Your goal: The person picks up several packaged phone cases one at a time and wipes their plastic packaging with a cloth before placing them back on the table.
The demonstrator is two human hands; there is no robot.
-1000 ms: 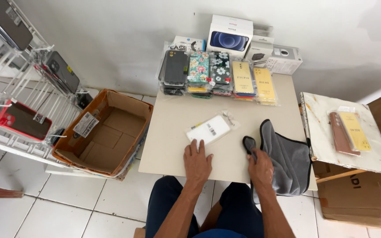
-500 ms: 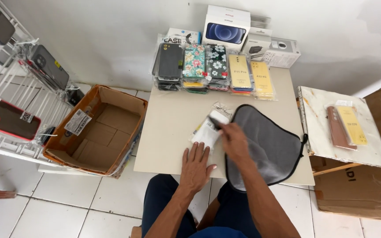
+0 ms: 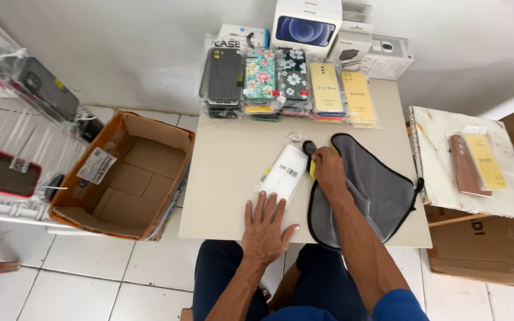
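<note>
The left hand (image 3: 264, 229) is laid flat on the beige table (image 3: 227, 178), fingers spread apart, fingertips touching the near end of a white phone case in a clear plastic sleeve (image 3: 284, 173). Nothing is gripped by it.

The right hand (image 3: 328, 169) is closed around a small dark object (image 3: 309, 147), with a bit of yellow showing under the fingers. What it is exactly can't be told from this view, maybe a cleaning tool or a small bottle. It is held just beside the far right corner of the white case and right at the edge of a grey microfibre cloth with black trim (image 3: 367, 190), which is spread over the right half of the table and partly hangs over the near edge.

At the far end of the table a row of packaged phone cases (image 3: 287, 83) is lined up: dark, floral and yellow ones. Behind them, boxed phones (image 3: 304, 27) are stacked against the wall. An open cardboard box (image 3: 123, 172) is sat on the floor to the left, and two more cases (image 3: 477, 161) are lying on a marble-look board (image 3: 435, 160) to the right
</note>
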